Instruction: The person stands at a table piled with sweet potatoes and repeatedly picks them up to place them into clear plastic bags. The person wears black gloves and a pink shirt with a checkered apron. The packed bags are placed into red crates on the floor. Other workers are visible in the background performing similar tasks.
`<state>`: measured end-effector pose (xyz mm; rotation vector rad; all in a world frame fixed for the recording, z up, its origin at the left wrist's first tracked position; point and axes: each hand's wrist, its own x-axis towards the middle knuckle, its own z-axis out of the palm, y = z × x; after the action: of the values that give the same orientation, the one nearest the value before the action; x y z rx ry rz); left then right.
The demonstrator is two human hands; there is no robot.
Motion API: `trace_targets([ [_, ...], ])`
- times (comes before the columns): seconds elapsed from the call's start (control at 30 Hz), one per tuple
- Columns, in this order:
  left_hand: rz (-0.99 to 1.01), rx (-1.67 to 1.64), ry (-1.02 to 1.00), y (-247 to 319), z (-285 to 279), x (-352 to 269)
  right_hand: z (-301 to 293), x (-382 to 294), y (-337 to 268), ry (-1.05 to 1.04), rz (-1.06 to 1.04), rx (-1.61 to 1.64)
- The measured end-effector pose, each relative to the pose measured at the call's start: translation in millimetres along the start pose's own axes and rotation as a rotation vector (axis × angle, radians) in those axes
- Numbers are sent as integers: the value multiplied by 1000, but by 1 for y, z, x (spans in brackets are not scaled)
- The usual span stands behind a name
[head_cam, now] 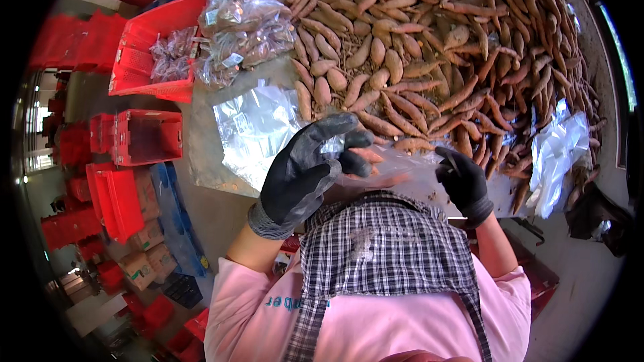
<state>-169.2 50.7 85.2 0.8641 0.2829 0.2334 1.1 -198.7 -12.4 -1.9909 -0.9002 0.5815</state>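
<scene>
My left hand [302, 176], in a black-coated work glove, curls its fingers around one end of a clear plastic bag [400, 161]. Orange-pink sweet potatoes [370, 155] show through the film beside my fingertips; how many are inside I cannot tell. At the bag's other end is my right hand [465, 181], also gloved in black, with fingers bent and the film reaching to them. Its fingertips are partly hidden, so its grip is unclear. Just beyond both hands lies a large heap of loose sweet potatoes [392, 68] on the table [216, 148].
Flat clear bags [259, 123] lie left of my left hand. More loose bags [558, 153] lie at the right. Filled bags [246, 25] are stacked at the back left, beside a red plastic crate [136, 55]. Other red crates [113, 201] and cardboard boxes [138, 269] stand on the left.
</scene>
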Motion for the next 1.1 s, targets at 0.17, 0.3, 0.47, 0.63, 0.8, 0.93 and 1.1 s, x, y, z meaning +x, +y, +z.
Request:
trace_targets([
  [0.17, 193, 37, -142, 66, 14, 48, -6, 9, -8, 114, 290, 401],
  [0.3, 320, -25, -163, 124, 0, 125, 6, -4, 11, 90, 297, 437],
  [0.47, 585, 101, -147, 182, -45, 245, 12, -7, 33, 150, 429, 466],
  [0.63, 568, 499, 90, 216, -144, 356, 11, 13, 43, 105, 472, 524],
  [0.8, 619, 477, 51, 140, -130, 378, 33, 11, 98, 179, 443, 479],
  [0.93, 475, 501, 145, 109, -128, 386, 25, 25, 84, -112, 180, 237],
  [1.1, 359, 409, 245, 92, -158, 354, 23, 39, 72, -118, 595, 416],
])
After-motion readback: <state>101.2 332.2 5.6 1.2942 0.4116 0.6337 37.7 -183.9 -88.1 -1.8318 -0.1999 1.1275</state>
